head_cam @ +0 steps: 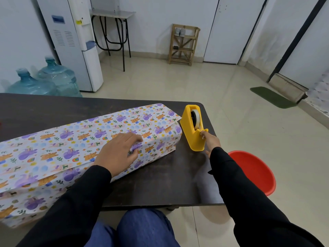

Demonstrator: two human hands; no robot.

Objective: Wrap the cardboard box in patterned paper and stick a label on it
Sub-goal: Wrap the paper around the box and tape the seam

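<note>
- Patterned paper [74, 139]: white, printed with purple and orange cartoon animals, folded round the hidden long cardboard box, lying flat on the dark table [160, 184].
- Yellow tape dispenser [193, 138]: upright, just beside the parcel's right end.

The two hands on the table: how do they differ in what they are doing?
The left hand lies palm down on the patterned paper, pressing it; the right hand pinches the near end of the yellow tape dispenser. The left hand's fingers lie spread over the paper; the right hand's are curled together. Both come out of black sleeves.
</note>
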